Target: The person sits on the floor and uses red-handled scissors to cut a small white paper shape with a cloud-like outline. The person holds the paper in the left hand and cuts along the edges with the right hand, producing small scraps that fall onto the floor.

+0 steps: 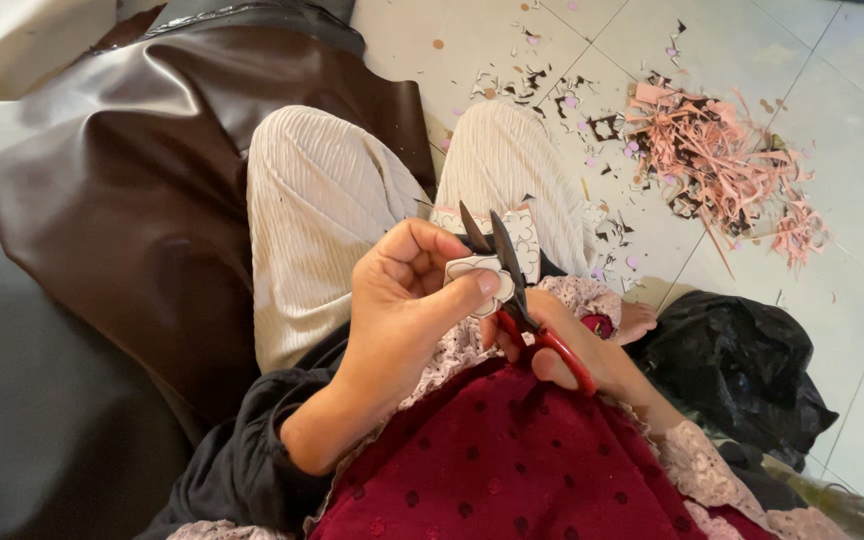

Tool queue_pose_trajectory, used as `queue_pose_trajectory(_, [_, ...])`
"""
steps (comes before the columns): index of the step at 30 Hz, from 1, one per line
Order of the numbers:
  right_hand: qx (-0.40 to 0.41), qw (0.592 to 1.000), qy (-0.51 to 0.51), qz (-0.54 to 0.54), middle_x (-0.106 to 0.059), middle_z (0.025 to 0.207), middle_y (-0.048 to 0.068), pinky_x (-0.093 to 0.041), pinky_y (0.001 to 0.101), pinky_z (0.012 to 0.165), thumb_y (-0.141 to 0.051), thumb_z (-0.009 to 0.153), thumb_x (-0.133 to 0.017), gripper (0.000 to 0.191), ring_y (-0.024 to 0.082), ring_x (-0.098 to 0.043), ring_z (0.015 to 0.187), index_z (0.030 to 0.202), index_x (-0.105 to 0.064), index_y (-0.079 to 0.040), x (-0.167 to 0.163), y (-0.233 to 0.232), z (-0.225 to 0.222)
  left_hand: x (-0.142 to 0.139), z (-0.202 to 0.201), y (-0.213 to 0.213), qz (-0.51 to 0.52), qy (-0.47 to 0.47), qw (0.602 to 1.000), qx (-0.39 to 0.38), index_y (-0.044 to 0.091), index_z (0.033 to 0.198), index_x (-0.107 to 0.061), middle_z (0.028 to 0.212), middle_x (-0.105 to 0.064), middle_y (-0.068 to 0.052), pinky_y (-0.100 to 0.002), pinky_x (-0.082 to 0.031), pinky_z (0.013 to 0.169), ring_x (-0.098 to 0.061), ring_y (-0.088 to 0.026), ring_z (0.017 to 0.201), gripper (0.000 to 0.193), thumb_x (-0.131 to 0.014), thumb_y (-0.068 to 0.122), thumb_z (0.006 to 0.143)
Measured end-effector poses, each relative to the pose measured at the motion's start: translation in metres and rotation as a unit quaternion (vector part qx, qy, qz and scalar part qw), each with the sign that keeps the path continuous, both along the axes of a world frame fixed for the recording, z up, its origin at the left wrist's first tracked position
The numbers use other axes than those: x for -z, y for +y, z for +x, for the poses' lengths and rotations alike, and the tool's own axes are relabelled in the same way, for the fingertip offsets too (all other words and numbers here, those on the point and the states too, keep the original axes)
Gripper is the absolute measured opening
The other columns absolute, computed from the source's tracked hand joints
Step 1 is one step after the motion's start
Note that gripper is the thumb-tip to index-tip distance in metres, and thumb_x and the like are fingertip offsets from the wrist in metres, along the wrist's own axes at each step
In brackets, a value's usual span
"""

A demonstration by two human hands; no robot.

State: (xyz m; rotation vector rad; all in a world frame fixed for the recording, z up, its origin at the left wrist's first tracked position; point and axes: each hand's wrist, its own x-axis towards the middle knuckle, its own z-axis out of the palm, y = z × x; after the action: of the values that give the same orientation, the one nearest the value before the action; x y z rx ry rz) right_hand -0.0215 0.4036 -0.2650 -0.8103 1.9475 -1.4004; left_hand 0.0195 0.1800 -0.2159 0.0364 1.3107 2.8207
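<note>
The left hand (407, 300) is pinching a small white flower cutout (479, 277) in closed fingers; beside the cutout, the right hand (572, 350) is gripping red-handled scissors (512, 290), blades parted.

From where I stand there is only one thing that could pass for packaging: a black plastic bag (742, 365), crumpled and glossy, lying on the pale tiled floor (852, 180) at the seated person's right side, just beside the foot. It is slumped into a low heap with its folds catching the light, and nothing printed shows on it. No labels, signs or screens are in sight anywhere in the room as seen from here.
</note>
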Motion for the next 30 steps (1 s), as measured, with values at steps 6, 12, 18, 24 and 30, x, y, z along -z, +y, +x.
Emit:
queue_pose_trajectory(6, [-0.008,0.997,-0.051,-0.062,-0.057,0.123,0.008,-0.043,0.0313,0.091,-0.092,0.083,-0.054,0.108,0.016,-0.05,0.1,0.144,-0.045,-0.002,-0.012,0.008,0.015,-0.001,0.002,0.002,0.022,-0.008,0.999,0.031,0.0,0.102,-0.058,0.088,-0.07,-0.009,-0.025,-0.052,0.06,-0.064,-0.01,0.068,0.02,-0.073,-0.009,0.092])
queue_pose_trajectory(12, [0.039,0.993,-0.099,-0.06,-0.052,0.115,0.007,-0.042,0.0324,0.087,-0.093,0.077,-0.056,0.116,0.017,-0.047,0.097,0.148,-0.039,-0.002,-0.014,0.009,0.026,0.0,0.002,0.005,0.035,-0.003,0.999,0.027,-0.001,0.102,-0.058,0.093,-0.071,-0.01,-0.028,-0.057,0.065,-0.067,-0.011,0.076,0.019,-0.073,-0.007,0.092])
queue_pose_trajectory(18, [0.018,0.992,-0.096,-0.079,-0.052,0.103,0.005,-0.038,0.0294,0.077,-0.098,0.071,-0.056,0.121,0.015,-0.046,0.088,0.142,-0.046,-0.001,-0.011,0.006,0.023,0.0,0.006,0.007,0.069,-0.003,0.996,0.051,0.002,0.101,-0.058,0.09,-0.071,-0.008,-0.029,-0.061,0.064,-0.069,-0.012,0.074,0.019,-0.073,-0.004,0.091])
queue_pose_trajectory(24, [0.013,0.997,-0.064,-0.035,-0.05,0.079,-0.002,-0.037,0.027,0.061,-0.108,0.059,-0.045,0.115,0.012,-0.047,0.069,0.108,-0.057,-0.004,-0.015,-0.004,0.01,0.002,0.004,0.003,0.038,-0.008,0.998,0.046,0.0,0.104,-0.059,0.096,-0.071,-0.007,-0.024,-0.057,0.077,-0.067,-0.009,0.085,0.022,-0.074,-0.008,0.09])
queue_pose_trajectory(30, [-0.013,0.999,0.023,0.025,-0.048,0.071,-0.002,-0.034,0.0278,0.056,-0.111,0.059,-0.035,0.107,0.012,-0.046,0.064,0.085,-0.052,-0.009,-0.03,0.003,0.005,0.0,0.004,-0.004,0.008,0.005,0.998,0.063,0.002,0.104,-0.057,0.096,-0.071,-0.006,-0.021,-0.054,0.073,-0.066,-0.007,0.083,0.026,-0.075,-0.009,0.088])
